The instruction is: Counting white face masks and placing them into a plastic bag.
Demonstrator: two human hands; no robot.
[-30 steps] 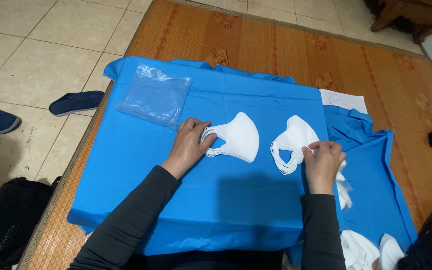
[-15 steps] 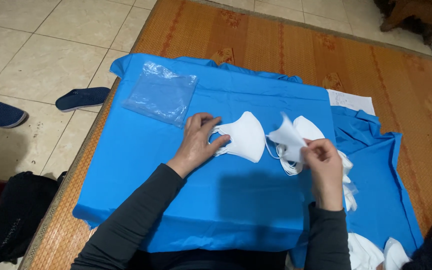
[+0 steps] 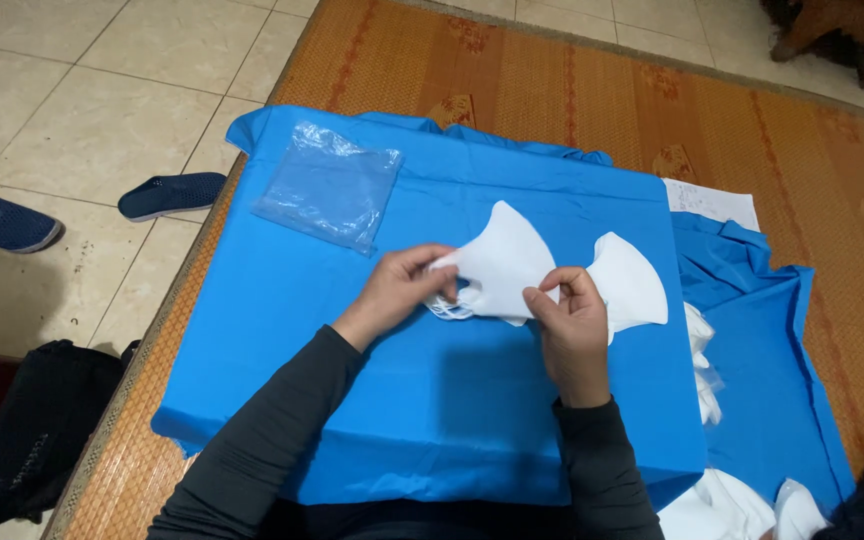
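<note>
Both hands meet over a blue cloth (image 3: 282,330) spread on a raised flat surface. My left hand (image 3: 397,293) pinches the left end of a white face mask (image 3: 500,262), where its ear loops hang. The same mask's lower right edge is gripped by my right hand (image 3: 570,322). A second white mask (image 3: 632,285) lies on the cloth just behind and right of my right hand. Whether the held mask sits on top of another one is hidden.
A clear plastic bag (image 3: 330,186) lies on the cloth's far left corner. More white masks (image 3: 700,355) pile at the right edge and near corner (image 3: 742,505). A white paper (image 3: 712,203) and blue fabric (image 3: 762,330) lie on the woven mat (image 3: 572,90). Two dark slippers (image 3: 170,194) and a black bag (image 3: 37,425) are on the tiled floor.
My right hand carried its mask left to the one under my left hand, and both hands now hold a mask together. One mask stays on the cloth at the right.
</note>
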